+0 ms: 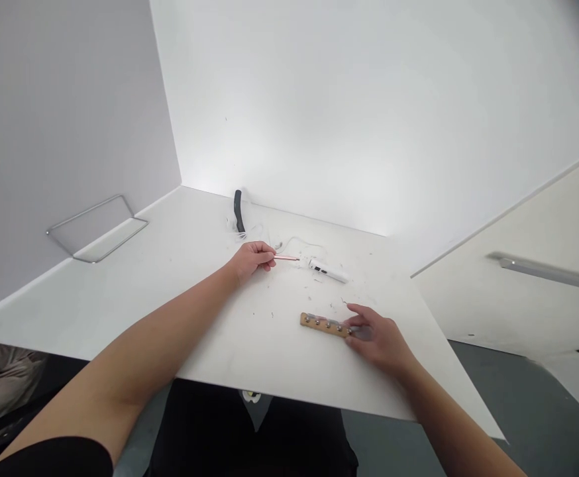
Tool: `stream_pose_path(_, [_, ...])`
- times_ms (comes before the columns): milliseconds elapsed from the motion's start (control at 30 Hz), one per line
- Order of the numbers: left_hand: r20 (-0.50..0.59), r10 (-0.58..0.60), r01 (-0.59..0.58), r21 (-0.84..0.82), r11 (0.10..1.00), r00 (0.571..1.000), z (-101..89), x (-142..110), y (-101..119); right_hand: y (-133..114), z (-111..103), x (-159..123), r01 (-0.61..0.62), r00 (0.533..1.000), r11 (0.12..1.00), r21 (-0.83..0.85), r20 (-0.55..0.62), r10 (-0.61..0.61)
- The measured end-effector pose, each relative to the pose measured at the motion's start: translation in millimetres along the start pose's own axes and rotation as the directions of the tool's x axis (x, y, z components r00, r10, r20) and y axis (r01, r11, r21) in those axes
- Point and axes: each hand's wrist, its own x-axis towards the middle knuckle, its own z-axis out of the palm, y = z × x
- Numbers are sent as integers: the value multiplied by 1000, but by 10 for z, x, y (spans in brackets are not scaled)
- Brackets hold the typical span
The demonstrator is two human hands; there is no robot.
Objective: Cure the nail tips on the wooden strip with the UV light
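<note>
My left hand [256, 261] is closed in a pinch on a thin pinkish-red pencil-like stick [286, 258], which points right with a dark tip. Just beyond that tip lies a white pen-shaped device [328, 271] with a small black display and buttons. Nearer the front, my right hand [376, 336] grips the right end of a flat wooden strip [324, 324] set with several shiny round metal pieces in a row. Its index finger stretches out above the strip. The fingers cover the strip's right end.
Small dark and pale scraps [271, 314] lie scattered over the white table [250, 351]. At the back are a black curved handle-like object [238, 211] and a thin white cable [297, 240]. A metal wire frame [97, 228] stands at left; white panels enclose the table.
</note>
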Motion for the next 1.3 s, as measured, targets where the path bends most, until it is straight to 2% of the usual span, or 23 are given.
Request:
stream_pose_path(133, [-3, -14, 14, -4, 1000, 1000, 6, -1, 10, 265, -119, -209, -166, 983, 985, -51, -87, 161])
stream_pose_path(233, [-14, -7, 7, -8, 1000, 1000, 6, -6, 5, 407, -211, -303, -306, 942, 950, -68, -168, 291])
stream_pose_path(367, [-58, -12, 12, -5, 1000, 998, 1, -16, 5, 549, -310, -309, -399, 898, 917, 22, -191, 396])
stream_pose_path(467, [-58, -36, 36, 7, 999, 998, -4, -21, 18, 684, -362, -226, -479, 845, 877, 27, -257, 469])
stream_pose_path(567, [-69, -53, 54, 12, 998, 996, -6, -27, 24, 801, -407, -82, -555, 788, 832, 3, -320, 527])
stream_pose_path(767, [-59, -77, 77, 0, 997, 995, -25, -3, -14, 892, -462, 347, -636, 717, 771, 8, -364, 595])
stream_pose_path(1067, [-6, -85, 85, 24, 996, 996, -9, -13, -22, 861, -388, 1046, -622, 714, 783, 24, -393, 579])
stream_pose_path(1300, [-8, -89, 89, -1, 996, 996, -19, -8, -27, 907, -361, 1448, -617, 717, 786, 42, -380, 584])
